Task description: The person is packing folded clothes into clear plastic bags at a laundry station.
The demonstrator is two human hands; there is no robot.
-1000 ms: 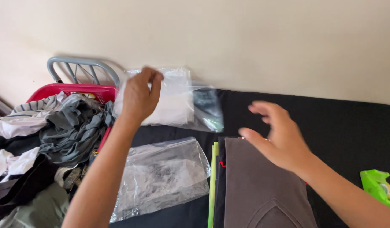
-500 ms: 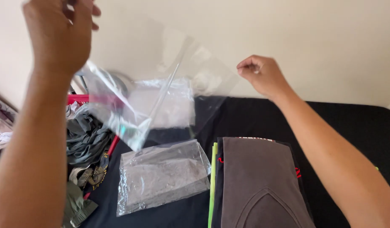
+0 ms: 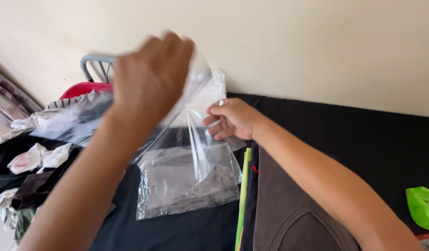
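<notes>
Gripping a clear plastic bag between them, both hands were raised above a black surface by the wall. The left hand, blurred, was closed on the bag's upper edge, high and nearer the camera; the right hand pinched the bag's other side with curled fingers, lower and further away. The bag hung stretched between the two, creased down its middle. Directly below the hands a second clear bag lay flat on the surface. Just to the right of it, under the right forearm, ran a green strip, and beside that lay a folded brown garment with a small red mark near its edge. Beyond the left hand sat a pile of clothes in a red basket, with a grey metal frame behind. Well apart from the right hand, at the far right edge, lay a bright green object.
</notes>
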